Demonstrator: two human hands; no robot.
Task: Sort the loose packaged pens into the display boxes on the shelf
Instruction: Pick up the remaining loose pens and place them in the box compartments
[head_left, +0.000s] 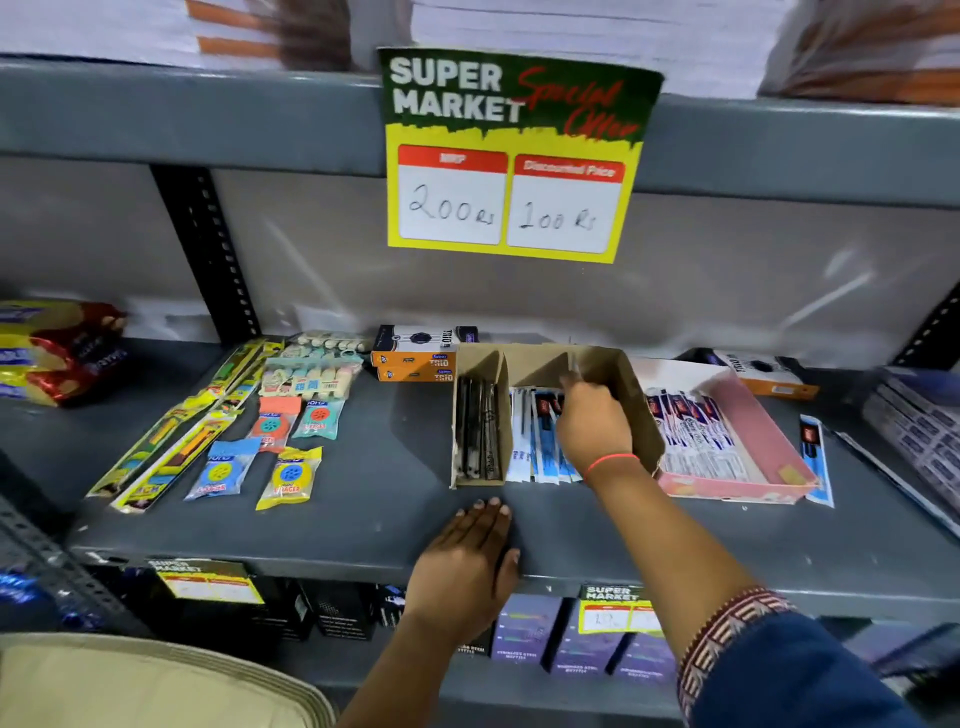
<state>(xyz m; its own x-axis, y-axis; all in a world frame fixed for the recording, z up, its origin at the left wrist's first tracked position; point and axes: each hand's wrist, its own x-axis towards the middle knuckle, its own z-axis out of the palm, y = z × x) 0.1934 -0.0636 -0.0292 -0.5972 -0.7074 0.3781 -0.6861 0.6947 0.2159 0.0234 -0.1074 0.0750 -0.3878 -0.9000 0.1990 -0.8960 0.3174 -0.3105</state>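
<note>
Left hand (462, 561): flat, fingers spread, empty on the smooth grey metal shelf (363, 519).
Right hand (592, 421): inside the brown cardboard box (623, 384) (grip unclear) over glossy blue pen packets (535, 436).

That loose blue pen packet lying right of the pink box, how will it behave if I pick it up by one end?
The loose pen packet looks slim and probably light. Its glossy wrapper may be slippery, so pinch firmly. The pen inside should keep it fairly stiff, though the flat wrapper ends may flop. Lying flat on the shelf, it seems unlikely to roll.

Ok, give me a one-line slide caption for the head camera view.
Right hand reaches into a brown display box of packaged pens while the left hand rests flat on the shelf.
</note>
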